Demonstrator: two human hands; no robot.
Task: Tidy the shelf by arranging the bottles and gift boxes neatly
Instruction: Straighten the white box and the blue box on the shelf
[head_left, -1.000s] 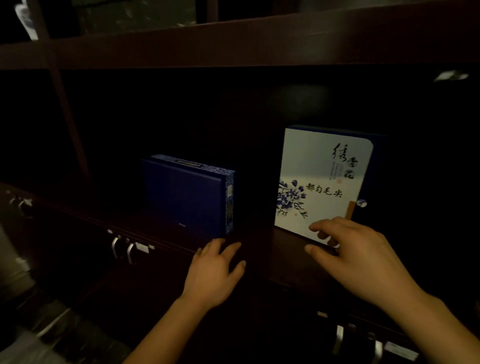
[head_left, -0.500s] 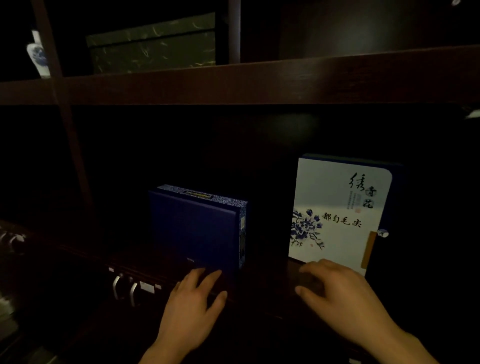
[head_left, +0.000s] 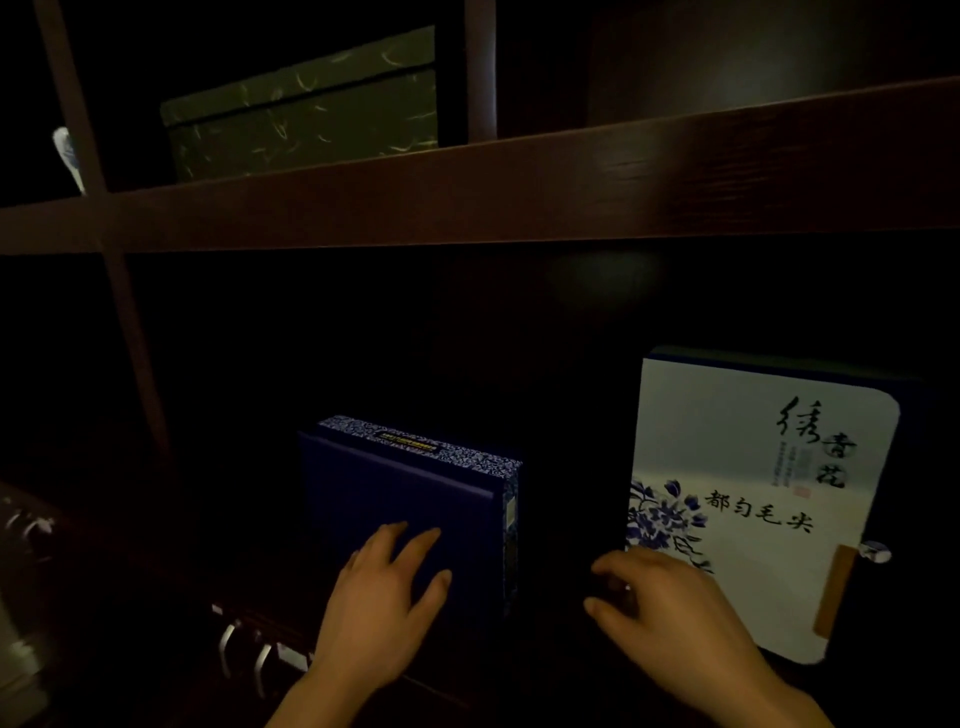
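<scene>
Blue box: lower centre of frame, upright on dark shelf, broad face twd camera, patterned spine up, long axis running L–R.
White box: lower right, upright, printed face twd camera w/ blue flowers + calligraphy, long axis vertical; apart from blue box.
Left hand: fingers spread flat against blue box's front face, nothing gripped.
Right hand: fingers loosely curled at white box's lower-left corner; can't tell if touching.
Green box: upper left, on shelf above.
Drawer handles: lower left.
</scene>
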